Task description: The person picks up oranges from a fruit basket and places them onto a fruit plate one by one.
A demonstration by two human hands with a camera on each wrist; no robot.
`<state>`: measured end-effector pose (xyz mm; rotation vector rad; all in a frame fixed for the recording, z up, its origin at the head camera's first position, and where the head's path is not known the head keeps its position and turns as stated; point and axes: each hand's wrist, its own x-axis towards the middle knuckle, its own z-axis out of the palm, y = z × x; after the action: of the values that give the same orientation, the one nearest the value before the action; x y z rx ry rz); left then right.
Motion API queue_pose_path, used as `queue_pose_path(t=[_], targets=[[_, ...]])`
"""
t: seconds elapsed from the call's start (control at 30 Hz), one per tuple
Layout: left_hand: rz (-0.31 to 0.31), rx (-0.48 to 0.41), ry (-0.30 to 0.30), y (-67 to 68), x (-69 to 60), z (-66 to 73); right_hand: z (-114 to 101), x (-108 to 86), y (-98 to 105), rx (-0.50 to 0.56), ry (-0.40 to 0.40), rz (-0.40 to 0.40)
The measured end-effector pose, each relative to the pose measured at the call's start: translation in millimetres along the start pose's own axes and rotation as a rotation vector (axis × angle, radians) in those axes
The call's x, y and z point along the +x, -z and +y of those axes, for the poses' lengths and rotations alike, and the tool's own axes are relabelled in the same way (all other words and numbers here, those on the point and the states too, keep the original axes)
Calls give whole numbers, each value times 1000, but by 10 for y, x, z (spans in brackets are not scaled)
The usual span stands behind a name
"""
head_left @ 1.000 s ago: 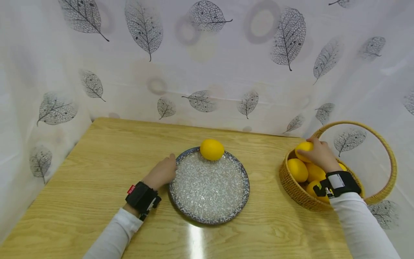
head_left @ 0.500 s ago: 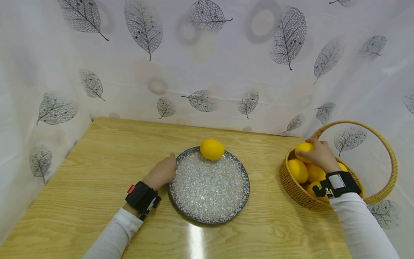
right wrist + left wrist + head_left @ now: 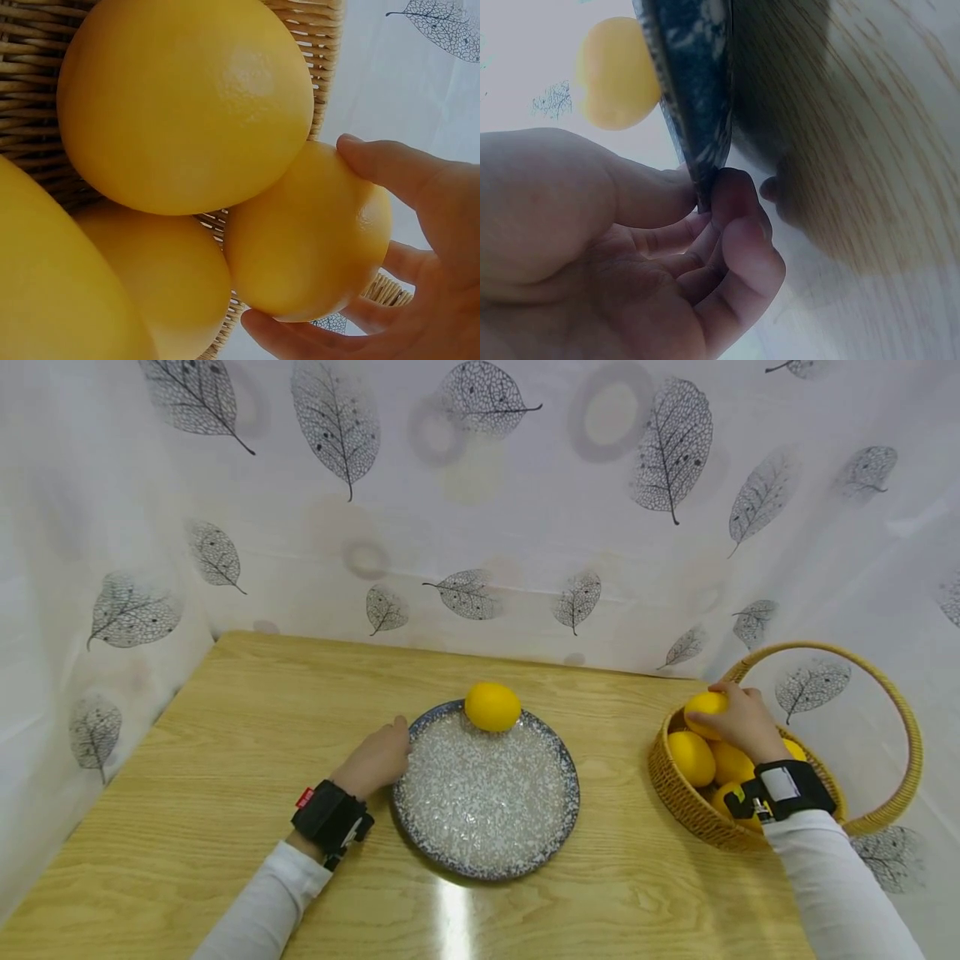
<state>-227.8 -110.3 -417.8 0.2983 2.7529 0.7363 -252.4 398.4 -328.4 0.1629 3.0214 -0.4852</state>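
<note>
A round, speckled grey plate (image 3: 487,802) with a dark blue rim lay on a wooden table (image 3: 225,768). A person's left hand (image 3: 377,758) pinched its left edge, the grip clamped between thumb and curled fingers. One yellow fruit (image 3: 492,707) sat at the plate's far edge. To the right stood a wicker basket (image 3: 678,793) with an arched handle (image 3: 896,702), holding more fruits (image 3: 692,758). Over its far-left side, the right hand (image 3: 742,724) had its grip closed around a smooth yellow lemon-like fruit (image 3: 703,706).
</note>
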Motion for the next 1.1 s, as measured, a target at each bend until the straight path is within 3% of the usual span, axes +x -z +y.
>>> queue_pose_path(t=[0.67,1.1], targets=[[9,8,0,2,-7,11,-27,-21,-14,-10,4,27],[11,17,6,-10,-9,6,-258,-137,8,-22,45,71]])
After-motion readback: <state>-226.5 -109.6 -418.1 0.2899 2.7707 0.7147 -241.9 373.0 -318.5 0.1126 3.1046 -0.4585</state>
